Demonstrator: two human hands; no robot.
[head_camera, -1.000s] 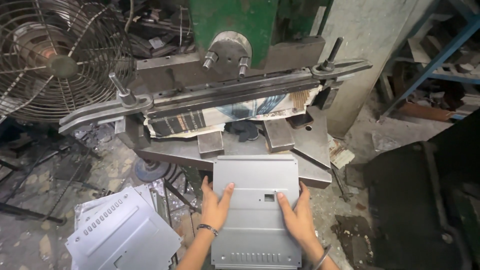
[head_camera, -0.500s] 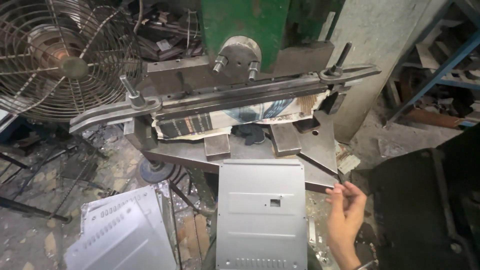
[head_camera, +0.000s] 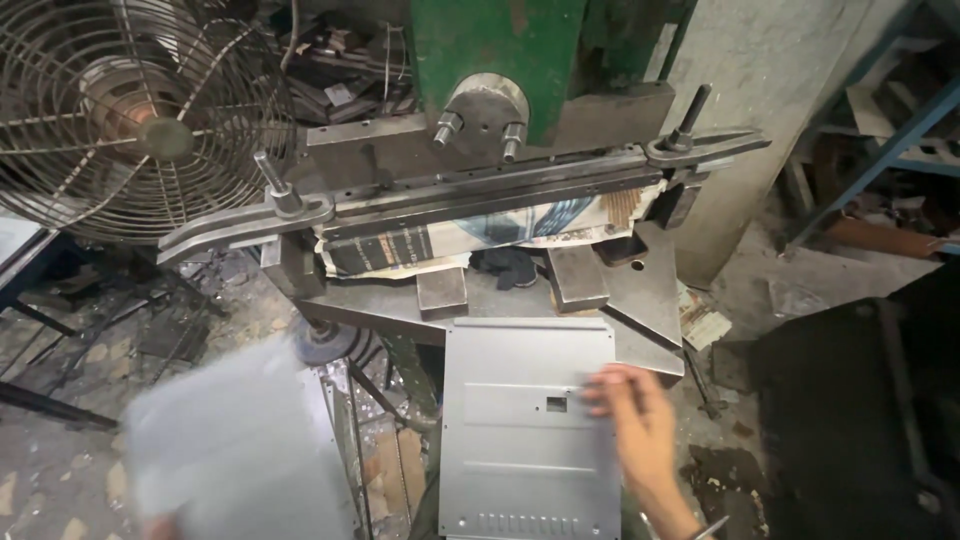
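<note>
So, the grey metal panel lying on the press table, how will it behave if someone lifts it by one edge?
The grey metal panel looks thin and flat, so it would probably flex slightly, yet pressed ribs likely stiffen it. It overhangs the table, so it may tip if pushed forward. Its smooth surface could slide under the right hand.

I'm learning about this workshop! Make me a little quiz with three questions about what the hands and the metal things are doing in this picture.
1. True or false: the right hand rests on the grey panel.
2. Which thing stands at the far left? A) fan B) ladder C) bucket
3. Fill in: the blurred sheet at lower left is in ____, so whether the left hand grips it cannot be told.

Key:
1. True; its fingers lie on the panel's right edge, near the small square hole.
2. A; the wire-caged fan is beside the green press.
3. Motion.
</note>
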